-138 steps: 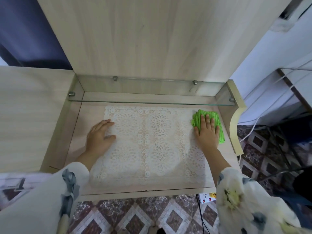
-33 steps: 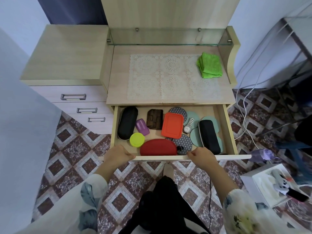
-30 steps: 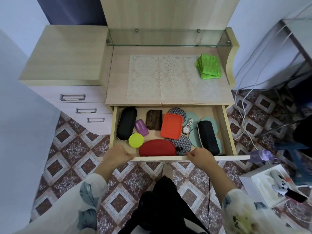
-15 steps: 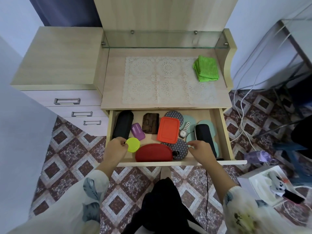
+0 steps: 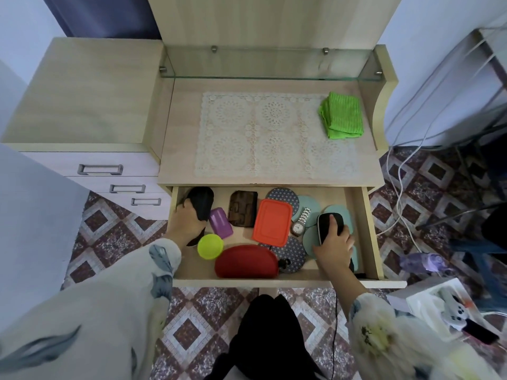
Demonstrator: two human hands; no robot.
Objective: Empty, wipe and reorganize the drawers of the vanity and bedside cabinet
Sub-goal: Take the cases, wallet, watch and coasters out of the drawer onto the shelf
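Black first: starting the emptying with the two dark cases. Gripping the left black case [image 5: 203, 200] with the left hand [image 5: 184, 224], fingers curled round its left side, at the left end of the drawer [image 5: 369, 234]. Closing the right hand [image 5: 334, 249] over the right black case [image 5: 326, 223], fingers wrapped across its top and one finger lying along it, the case resting on the pale blue coasters [image 5: 339, 211] near the right wall.

Having left the drawer front, where both hands were pulling a second ago, and reaching inside instead, with the drawer now standing well out below the vanity top [image 5: 181, 133].

Leaving the red pouch [image 5: 245, 261], orange lid [image 5: 272, 222], watch [image 5: 300, 224], brown wallet [image 5: 243, 204], purple case [image 5: 220, 224] and yellow-green lid [image 5: 210, 246] untouched between the hands. Leaving the green cloth [image 5: 342, 115] folded at the right back of the top, beside the lace mat [image 5: 274, 133].

Judging the opening as finished and the emptying as only beginning, with the wiping having to wait until everything is out.
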